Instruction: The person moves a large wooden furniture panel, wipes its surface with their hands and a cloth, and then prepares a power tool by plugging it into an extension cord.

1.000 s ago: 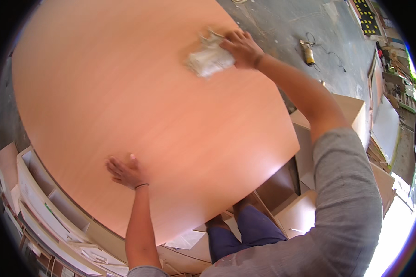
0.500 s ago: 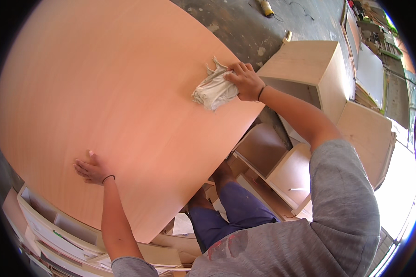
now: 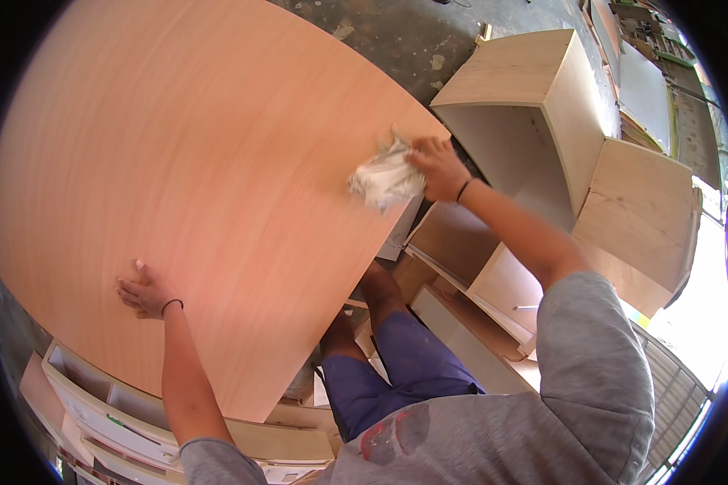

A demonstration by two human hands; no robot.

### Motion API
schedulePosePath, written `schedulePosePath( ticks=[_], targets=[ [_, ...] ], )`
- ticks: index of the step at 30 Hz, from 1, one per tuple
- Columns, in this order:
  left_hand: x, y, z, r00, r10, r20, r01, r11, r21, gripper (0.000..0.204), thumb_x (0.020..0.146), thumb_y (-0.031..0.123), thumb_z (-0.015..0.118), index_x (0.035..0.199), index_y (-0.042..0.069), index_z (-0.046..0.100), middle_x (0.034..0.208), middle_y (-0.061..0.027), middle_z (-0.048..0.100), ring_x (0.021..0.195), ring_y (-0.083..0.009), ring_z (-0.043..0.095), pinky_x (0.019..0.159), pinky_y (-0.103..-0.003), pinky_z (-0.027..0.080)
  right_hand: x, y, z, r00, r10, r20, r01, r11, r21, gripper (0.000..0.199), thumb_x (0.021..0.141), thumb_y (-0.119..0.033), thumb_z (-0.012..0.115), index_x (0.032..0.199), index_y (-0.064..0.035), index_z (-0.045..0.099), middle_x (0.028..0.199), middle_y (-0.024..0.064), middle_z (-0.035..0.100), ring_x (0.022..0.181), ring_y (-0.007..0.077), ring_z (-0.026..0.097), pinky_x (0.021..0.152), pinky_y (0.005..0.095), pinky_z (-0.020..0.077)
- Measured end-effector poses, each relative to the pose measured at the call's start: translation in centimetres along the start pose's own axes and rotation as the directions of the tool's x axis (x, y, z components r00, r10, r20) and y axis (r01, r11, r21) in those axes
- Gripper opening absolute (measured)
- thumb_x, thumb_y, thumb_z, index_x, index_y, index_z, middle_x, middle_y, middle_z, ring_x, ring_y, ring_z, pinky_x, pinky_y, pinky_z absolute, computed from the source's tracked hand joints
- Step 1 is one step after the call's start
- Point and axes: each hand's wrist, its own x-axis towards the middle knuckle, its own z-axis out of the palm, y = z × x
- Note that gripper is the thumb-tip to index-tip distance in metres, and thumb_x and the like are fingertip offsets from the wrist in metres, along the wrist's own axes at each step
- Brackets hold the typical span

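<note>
Two hands on a large orange wooden panel, one flat, one holding a rag.

Nearest, at lower centre of the frame, are the person's grey shirt and blue trousers. At lower left, the left hand (image 3: pixel 146 293) lies flat on the wooden panel (image 3: pixel 186 178), its grip spread, fingers open and holding nothing. Below it, white shelf units (image 3: pixel 97 408) sit at the bottom left corner. Farther up, right of centre, the right hand (image 3: pixel 438 166) has its grip pinched on a crumpled white rag (image 3: pixel 384 178), which is pressed onto the panel near its right edge. Beyond, at upper right, an open plywood box (image 3: pixel 526 105) stands on the dark floor (image 3: pixel 412 40).
</note>
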Motion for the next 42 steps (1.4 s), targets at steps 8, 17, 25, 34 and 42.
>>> schedulePosePath(
  ticks=[8,17,25,34,42],
  targets=[
    [0.0,-0.4,-0.5,1.000,-0.010,-0.028,0.009,1.000,-0.003,0.082,0.082,0.069,0.035,0.139,0.011,0.028,0.146,-0.0089,0.024,0.136,-0.0216,0.018,0.102,-0.055,0.020,0.2,-1.4,1.5,0.955,0.157,-0.253,-0.145,0.987,0.068,0.041,0.062,-0.010,0.060,0.102,-0.0128,0.053,0.109,0.0127,0.049,0.107,0.0326,0.043,0.083,0.0460,0.0344],
    [0.2,-0.1,0.2,0.998,0.021,-0.060,-0.022,1.000,-0.005,0.086,0.080,0.072,0.035,0.139,0.010,0.029,0.146,-0.0086,0.025,0.136,-0.0226,0.020,0.100,-0.057,0.023,3.7,-3.3,0.7,0.917,0.220,-0.331,-0.202,0.975,0.088,0.045,0.058,-0.007,0.059,0.101,-0.0127,0.051,0.102,0.0134,0.046,0.095,0.0335,0.044,0.077,0.0454,0.0347],
    [-1.6,1.8,-0.9,1.000,0.002,-0.026,-0.004,0.998,-0.068,0.086,0.079,0.071,0.036,0.139,0.009,0.028,0.146,-0.0101,0.024,0.136,-0.0250,0.018,0.102,-0.059,0.019,-2.5,-16.2,4.1,0.981,0.159,-0.110,-0.140,0.977,0.162,0.044,0.059,-0.011,0.058,0.103,-0.0099,0.052,0.100,0.0179,0.046,0.094,0.0347,0.044,0.076,0.0456,0.0344],
    [-1.3,-4.9,0.0,0.985,0.150,-0.087,-0.168,0.951,-0.259,0.095,0.070,0.068,0.057,0.138,0.006,0.031,0.145,-0.0169,0.024,0.136,-0.0308,0.017,0.105,-0.056,0.015,-2.2,-21.1,3.3,0.904,-0.365,0.222,0.367,0.930,0.036,0.039,0.075,-0.013,0.051,0.113,-0.0158,0.055,0.119,0.0157,0.049,0.116,0.0302,0.043,0.092,0.0537,0.0325],
    [-25.3,-23.3,-0.5,0.193,-0.906,0.377,0.919,0.033,-0.393,0.096,0.061,0.053,0.076,0.130,0.000,0.034,0.131,-0.0224,0.036,0.117,-0.0353,0.041,0.092,-0.052,0.041,5.8,-8.4,-1.1,0.586,-0.729,0.355,0.809,0.552,-0.201,0.030,0.073,-0.020,0.058,0.102,-0.0221,0.057,0.117,0.0094,0.049,0.115,0.0262,0.044,0.093,0.0505,0.0342]
  ],
)
